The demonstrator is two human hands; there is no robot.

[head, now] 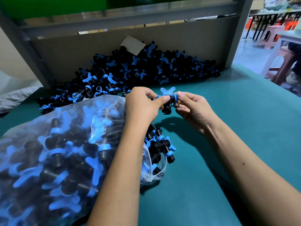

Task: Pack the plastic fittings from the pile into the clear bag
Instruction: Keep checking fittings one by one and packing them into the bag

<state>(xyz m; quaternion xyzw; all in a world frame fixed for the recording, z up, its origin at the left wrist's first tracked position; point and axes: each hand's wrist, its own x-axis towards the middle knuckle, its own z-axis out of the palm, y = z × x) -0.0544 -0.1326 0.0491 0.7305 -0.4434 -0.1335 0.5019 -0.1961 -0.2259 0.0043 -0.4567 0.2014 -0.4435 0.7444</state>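
A black and blue plastic fitting [167,95] with a blue winged handle is held above the green table between both hands. My left hand [141,105] pinches its left end and my right hand [192,108] pinches its right end. A large pile of the same fittings [146,67] lies behind the hands against a cardboard wall. The clear bag [61,147] lies at the lower left, stuffed with fittings, its open mouth [156,162] facing right under my left forearm. A few fittings spill from the mouth.
The green table top [228,128] stretches right and toward me. A cardboard panel [171,41] and grey metal frame [239,30] close off the back. Plastic stools [270,36] stand on the floor beyond the table's right edge.
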